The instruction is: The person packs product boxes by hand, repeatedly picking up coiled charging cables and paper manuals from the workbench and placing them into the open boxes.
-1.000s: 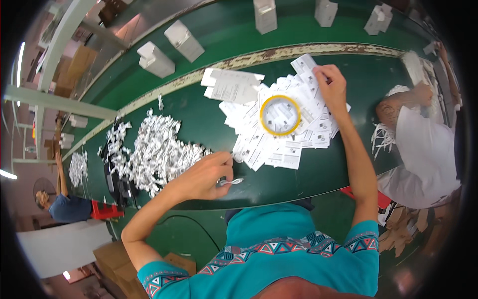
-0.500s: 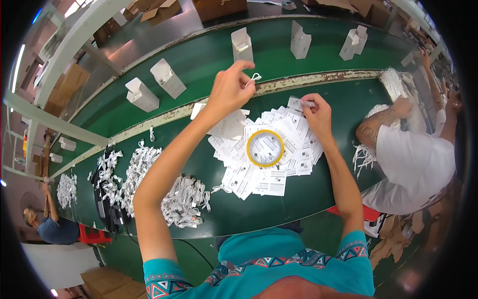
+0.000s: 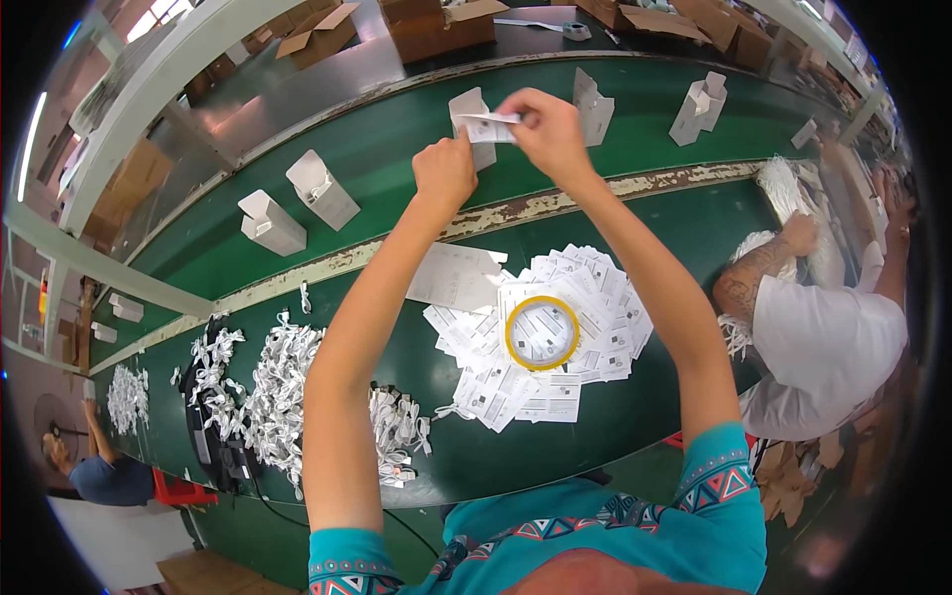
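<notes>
Beyond the ledge, my right hand (image 3: pixel 548 129) pinches a printed white leaflet (image 3: pixel 488 129) over an open-topped white box (image 3: pixel 469 102). At that box's left side is my left hand (image 3: pixel 444 171), its fingers closed against the box and its thumb by the leaflet's edge. The hand and leaflet hide part of the box, and no cable shows in the left hand. On the near table a yellow-rimmed tape roll (image 3: pixel 542 333) lies on a spread of printed leaflets (image 3: pixel 605 297). Left of it is a heap of white cables (image 3: pixel 281 387).
Other open white boxes (image 3: pixel 323 190) stand along the green belt (image 3: pixel 397 129). A worn raised ledge (image 3: pixel 635 184) separates it from the table. White card (image 3: pixel 451 278) lies beside the leaflets. A person in a white shirt (image 3: pixel 828 317) works at the right; another sits far left.
Both hands have moved forward to the middle box. The right hand has carried a leaflet up from the pile and leftward. The cable seen in my left hand earlier is out of sight.
</notes>
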Motion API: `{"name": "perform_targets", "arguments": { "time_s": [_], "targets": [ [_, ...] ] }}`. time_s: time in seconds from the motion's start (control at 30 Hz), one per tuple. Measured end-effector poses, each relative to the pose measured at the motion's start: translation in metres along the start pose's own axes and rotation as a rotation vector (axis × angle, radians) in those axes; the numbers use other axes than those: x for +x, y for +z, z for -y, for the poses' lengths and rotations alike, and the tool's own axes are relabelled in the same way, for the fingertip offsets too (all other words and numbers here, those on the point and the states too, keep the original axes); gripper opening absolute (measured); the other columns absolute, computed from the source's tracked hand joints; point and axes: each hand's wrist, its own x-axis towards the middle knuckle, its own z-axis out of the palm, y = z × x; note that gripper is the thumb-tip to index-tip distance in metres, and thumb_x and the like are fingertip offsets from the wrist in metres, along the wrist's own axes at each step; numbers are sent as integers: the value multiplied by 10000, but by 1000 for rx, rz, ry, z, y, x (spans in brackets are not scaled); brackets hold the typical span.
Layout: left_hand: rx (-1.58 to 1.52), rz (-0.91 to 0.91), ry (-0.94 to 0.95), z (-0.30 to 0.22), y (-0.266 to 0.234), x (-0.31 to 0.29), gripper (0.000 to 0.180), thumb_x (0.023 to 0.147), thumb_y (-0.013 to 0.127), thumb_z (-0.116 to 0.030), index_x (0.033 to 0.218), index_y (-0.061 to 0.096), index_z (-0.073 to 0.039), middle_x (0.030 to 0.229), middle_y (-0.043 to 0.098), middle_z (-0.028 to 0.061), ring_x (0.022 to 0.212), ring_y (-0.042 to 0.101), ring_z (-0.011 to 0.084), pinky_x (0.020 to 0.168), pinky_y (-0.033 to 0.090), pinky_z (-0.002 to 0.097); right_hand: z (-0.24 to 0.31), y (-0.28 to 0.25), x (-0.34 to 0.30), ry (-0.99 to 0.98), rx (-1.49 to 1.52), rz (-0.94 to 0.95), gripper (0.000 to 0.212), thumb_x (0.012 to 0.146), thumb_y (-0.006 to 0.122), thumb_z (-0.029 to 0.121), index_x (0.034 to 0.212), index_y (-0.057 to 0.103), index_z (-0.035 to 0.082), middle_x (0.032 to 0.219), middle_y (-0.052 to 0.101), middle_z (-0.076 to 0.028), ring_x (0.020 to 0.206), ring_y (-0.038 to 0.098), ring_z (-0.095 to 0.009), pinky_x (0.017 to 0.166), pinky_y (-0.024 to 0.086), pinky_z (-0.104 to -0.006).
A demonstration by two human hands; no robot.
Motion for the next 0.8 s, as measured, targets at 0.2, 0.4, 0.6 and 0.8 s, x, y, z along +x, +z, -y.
{"name": "perform_targets", "arguments": {
  "time_s": [0.2, 0.4, 0.6, 0.8],
  "targets": [
    [-97, -26, 21, 12, -7, -4, 300, 776, 673, -100, 1070, 732, -95, 878, 728, 200, 836, 722, 396, 734, 588, 507, -46, 35, 42, -712, -1128, 239, 70, 778, 717, 162, 828, 707, 115, 919, 731, -105, 768, 723, -271, 628, 562, -376],
    [-84, -14, -6, 32, -10, -12, 416, 770, 640, -73, 1163, 732, -173, 881, 725, 197, 831, 717, 396, 726, 589, 507, -31, 68, 35, -334, -1146, 444, 169, 771, 719, 52, 935, 689, 82, 928, 736, -136, 861, 737, -329, 709, 595, -436],
    [-123, -34, 12, 36, -10, -16, 529, 779, 634, -69, 1279, 685, -235, 870, 724, 191, 814, 714, 395, 708, 586, 514, -31, 71, 40, -171, -1173, 533, 271, 833, 690, 86, 1101, 645, 95, 997, 735, -123, 903, 744, -335, 727, 601, -421],
    [-61, 12, 26, 54, -21, -19, 610, 779, 645, -79, 1358, 648, -272, 897, 732, 182, 818, 720, 385, 744, 595, 491, -46, 72, 16, -385, -965, 364, 403, 762, 679, -29, 1145, 588, 54, 1061, 662, -134, 828, 714, -375, 666, 584, -469]
  ]
}}
